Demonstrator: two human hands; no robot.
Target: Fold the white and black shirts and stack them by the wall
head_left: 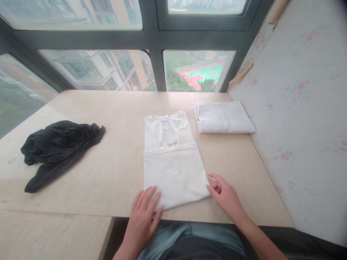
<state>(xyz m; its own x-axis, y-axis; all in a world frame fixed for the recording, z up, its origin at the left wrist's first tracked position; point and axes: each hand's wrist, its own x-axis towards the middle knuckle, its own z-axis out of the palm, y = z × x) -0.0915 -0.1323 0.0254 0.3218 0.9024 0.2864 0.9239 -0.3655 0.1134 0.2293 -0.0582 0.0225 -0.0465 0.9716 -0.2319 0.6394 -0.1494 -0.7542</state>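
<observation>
In front of me lies a white T-shirt (173, 169), folded into a long panel with its neckline away from me. Part of some dark lettering shows below the collar, above a crosswise fold edge. My left hand (143, 213) rests on the shirt's near left corner, fingers stretched out and flat. At the near right corner is my right hand (226, 196), its thumb and index fingertips apart at the shirt's edge and its other fingers curled under. I see no cloth gripped in either hand.
A crumpled black garment (59, 144) lies on the left of the pale tabletop (119, 166). Folded white cloth (223, 117) sits at the back right, near a floral-papered wall (300, 126). Dark-framed windows (151, 39) border the far edge.
</observation>
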